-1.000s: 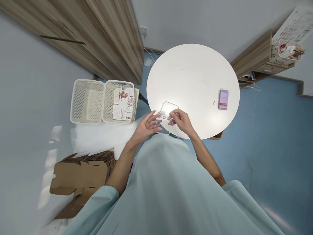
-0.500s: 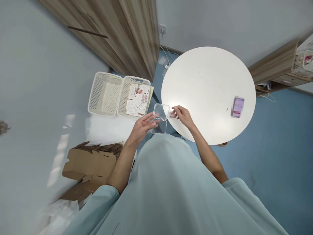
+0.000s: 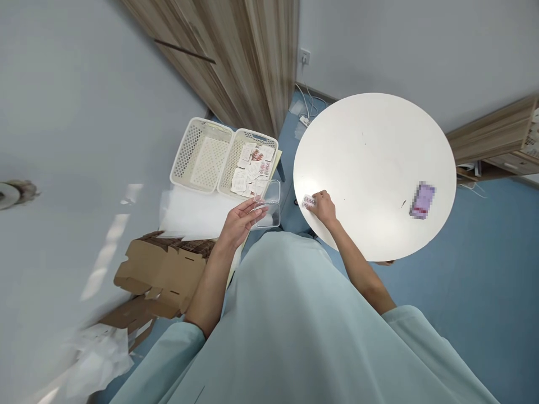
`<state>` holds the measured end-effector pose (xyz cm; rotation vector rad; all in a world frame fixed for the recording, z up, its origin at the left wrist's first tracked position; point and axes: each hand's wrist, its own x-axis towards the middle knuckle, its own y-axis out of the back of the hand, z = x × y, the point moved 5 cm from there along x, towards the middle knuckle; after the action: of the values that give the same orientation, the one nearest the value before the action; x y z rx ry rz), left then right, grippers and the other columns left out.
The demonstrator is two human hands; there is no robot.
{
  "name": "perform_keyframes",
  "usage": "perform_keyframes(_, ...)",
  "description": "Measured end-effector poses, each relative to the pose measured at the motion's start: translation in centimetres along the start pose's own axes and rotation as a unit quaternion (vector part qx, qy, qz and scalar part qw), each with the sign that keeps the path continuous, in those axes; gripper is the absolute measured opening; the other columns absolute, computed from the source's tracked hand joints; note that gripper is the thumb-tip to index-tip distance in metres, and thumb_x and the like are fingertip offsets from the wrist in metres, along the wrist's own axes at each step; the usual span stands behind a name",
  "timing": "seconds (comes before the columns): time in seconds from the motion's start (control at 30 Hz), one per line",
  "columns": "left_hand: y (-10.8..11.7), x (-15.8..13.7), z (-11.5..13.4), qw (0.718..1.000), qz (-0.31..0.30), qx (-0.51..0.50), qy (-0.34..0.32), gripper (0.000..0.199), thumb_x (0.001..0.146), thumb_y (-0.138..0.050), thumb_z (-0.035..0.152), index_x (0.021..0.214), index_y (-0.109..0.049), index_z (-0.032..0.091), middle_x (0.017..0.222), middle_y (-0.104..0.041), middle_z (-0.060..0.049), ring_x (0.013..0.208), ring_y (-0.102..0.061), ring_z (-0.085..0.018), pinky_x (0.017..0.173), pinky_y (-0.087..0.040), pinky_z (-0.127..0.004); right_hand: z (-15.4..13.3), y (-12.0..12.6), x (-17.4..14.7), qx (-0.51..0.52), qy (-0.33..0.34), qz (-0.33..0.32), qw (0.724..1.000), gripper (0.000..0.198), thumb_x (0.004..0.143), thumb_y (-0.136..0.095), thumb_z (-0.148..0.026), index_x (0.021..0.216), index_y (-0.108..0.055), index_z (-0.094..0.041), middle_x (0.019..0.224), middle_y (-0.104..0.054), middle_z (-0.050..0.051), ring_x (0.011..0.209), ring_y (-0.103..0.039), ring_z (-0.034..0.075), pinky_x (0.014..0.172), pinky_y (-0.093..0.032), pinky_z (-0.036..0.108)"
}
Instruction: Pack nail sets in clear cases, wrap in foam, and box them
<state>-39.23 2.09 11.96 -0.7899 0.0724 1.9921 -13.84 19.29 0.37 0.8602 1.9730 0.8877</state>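
Note:
My left hand (image 3: 241, 225) grips a clear plastic hinged case (image 3: 268, 216) at its left side, thumb on one face and fingers behind. The case's lid stands unfolded, and I see nothing inside. Over the near-left edge of the round white table (image 3: 374, 151), my right hand (image 3: 323, 207) pinches a small clear pack of what look like press-on nails (image 3: 309, 201), with rows of dark pinkish ovals. Whether the pack touches the tabletop, I cannot tell. A gap separates the case from the pack.
Two joined white baskets (image 3: 202, 160) stand to the left; the right one holds several printed cards (image 3: 252, 168). Below them lie white sheets (image 3: 193, 216) and folded cardboard boxes (image 3: 164, 269). A blurred purple object (image 3: 422, 201) rests on the table. A wooden cabinet (image 3: 236, 56) rises behind.
My right hand has moved away from the case with the pack, to over the table's edge. The case in my left hand has shifted slightly left. The whole view has turned a little.

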Motion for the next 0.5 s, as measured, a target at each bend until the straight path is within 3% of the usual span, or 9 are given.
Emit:
perform_keyframes(0.3,-2.0,0.1,-1.4,0.999,-0.036,-0.017,0.03,0.052,0.074,-0.093,0.031,0.122,-0.076,0.019,0.131,-0.074,-0.012,0.118,-0.074,-0.027,0.116,-0.052,-0.049,0.9,1.4,-1.9,0.083,-0.003,0.03,0.996,0.023,0.098,-0.055,-0.023,0.12,-0.061,-0.019,0.117,-0.07,0.012,0.11,-0.059,0.027,0.082,-0.047,0.036)
perform_keyframes(0.5,-5.0,0.8,-2.3,0.996,-0.079,-0.013,0.045,0.045,0.079,-0.091,0.031,0.119,-0.077,0.018,0.13,-0.075,-0.013,0.118,-0.074,-0.028,0.115,-0.053,-0.048,0.6,7.4,-4.8,0.189,-0.007,0.139,0.972,0.024,0.097,-0.061,-0.039,0.114,-0.066,-0.021,0.11,-0.072,0.01,0.098,-0.063,0.026,0.085,-0.05,0.039)
